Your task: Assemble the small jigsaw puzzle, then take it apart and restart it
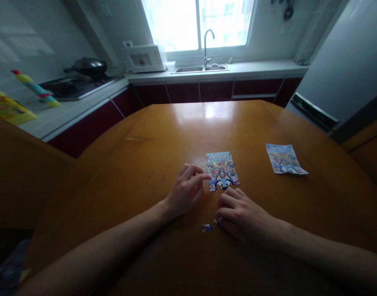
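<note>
A nearly whole jigsaw puzzle (221,166) with a colourful crowded picture lies flat on the wooden table, its bottom edge uneven with gaps. My left hand (186,187) rests at its left side, index finger stretched out to the puzzle's lower left edge, the other fingers loosely bent and holding nothing. Just below the puzzle, my right hand (237,211) is closed, fingers curled down. A small puzzle piece (218,221) shows at its thumb tip, partly hidden by the hand. One loose puzzle piece (207,228) lies on the table between my forearms.
To the right lies a creased picture sheet (285,159) with a similar print. The brown table (139,156) has rounded sides. Beyond it are a counter with a sink (203,69), a microwave (145,58) and a stove with a black pan (89,66). A fridge (342,70) stands at right.
</note>
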`<state>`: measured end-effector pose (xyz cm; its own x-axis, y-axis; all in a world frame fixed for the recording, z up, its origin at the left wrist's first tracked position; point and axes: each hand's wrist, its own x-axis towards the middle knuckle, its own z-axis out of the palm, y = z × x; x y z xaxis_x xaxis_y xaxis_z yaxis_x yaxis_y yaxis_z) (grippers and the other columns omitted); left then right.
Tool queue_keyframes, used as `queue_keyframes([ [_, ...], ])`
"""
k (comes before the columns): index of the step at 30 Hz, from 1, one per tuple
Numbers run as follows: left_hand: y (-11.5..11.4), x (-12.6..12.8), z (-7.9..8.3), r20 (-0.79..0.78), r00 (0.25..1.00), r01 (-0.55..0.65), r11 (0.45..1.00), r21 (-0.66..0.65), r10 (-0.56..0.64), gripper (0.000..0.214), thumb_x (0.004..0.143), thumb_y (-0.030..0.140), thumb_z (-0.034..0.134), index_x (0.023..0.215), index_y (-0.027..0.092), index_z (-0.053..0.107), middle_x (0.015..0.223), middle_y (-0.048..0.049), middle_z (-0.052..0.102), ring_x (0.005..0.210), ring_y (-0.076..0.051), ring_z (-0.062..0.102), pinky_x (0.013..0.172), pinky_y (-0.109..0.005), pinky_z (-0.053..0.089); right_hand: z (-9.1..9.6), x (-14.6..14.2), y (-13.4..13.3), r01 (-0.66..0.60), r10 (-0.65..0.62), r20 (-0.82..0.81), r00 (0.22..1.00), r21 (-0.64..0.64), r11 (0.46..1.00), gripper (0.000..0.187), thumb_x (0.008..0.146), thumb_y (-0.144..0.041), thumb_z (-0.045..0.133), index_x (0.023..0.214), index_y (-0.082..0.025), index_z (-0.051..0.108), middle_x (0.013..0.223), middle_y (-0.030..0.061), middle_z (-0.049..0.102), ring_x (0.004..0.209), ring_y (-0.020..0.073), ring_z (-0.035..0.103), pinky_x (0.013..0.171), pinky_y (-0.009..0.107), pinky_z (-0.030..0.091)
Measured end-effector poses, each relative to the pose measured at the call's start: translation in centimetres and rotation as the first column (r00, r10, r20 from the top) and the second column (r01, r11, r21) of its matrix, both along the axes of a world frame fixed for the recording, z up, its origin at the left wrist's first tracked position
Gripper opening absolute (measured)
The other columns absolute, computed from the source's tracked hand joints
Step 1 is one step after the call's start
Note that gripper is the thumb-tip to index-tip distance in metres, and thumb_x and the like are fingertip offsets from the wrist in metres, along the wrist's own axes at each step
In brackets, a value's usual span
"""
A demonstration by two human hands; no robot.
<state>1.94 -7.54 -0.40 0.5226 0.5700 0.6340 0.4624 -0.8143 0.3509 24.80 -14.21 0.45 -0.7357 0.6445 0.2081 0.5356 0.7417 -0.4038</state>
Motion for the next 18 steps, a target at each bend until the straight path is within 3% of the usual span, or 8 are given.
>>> queue_keyframes([
  [4, 0.0, 0.0, 0.0, -0.017, 1.000, 0.021, 1.000, -0.022, -0.021, 0.029, 0.088, 0.002, 0.053, 0.108, 0.018, 0.066, 0.095, -0.0062, 0.057, 0.091, -0.020, 0.048, 0.077, -0.033, 0.048, 0.4, 0.5, -0.2, 0.079, -0.079, -0.001, 0.997, -0.013, 0.997, 0.011, 0.094, -0.019, 0.057, 0.094, -0.022, 0.067, 0.100, 0.0054, 0.063, 0.097, 0.0220, 0.050, 0.089, 0.039, 0.038],
  [9, 0.0, 0.0, -0.1, -0.050, 0.998, 0.034, 0.999, -0.029, -0.036, 0.030, 0.088, 0.002, 0.054, 0.110, 0.019, 0.066, 0.097, -0.0065, 0.058, 0.095, -0.020, 0.050, 0.081, -0.034, 0.049, 0.5, 0.4, -1.0, 0.243, -0.240, 0.083, 0.967, -0.035, 0.969, 0.012, 0.086, -0.027, 0.070, 0.082, -0.019, 0.063, 0.094, 0.0068, 0.063, 0.093, 0.0239, 0.052, 0.083, 0.038, 0.042],
  [18, 0.0, 0.1, 0.0, -0.063, 0.997, 0.042, 0.998, -0.040, -0.045, 0.028, 0.090, 0.004, 0.053, 0.109, 0.019, 0.067, 0.098, -0.0068, 0.060, 0.096, -0.020, 0.051, 0.081, -0.033, 0.050, 0.9, 0.1, -1.6, 0.404, -0.396, 0.133, 0.909, -0.037, 0.914, 0.020, 0.079, -0.029, 0.078, 0.082, -0.019, 0.062, 0.091, 0.0073, 0.064, 0.087, 0.0259, 0.055, 0.076, 0.041, 0.044],
])
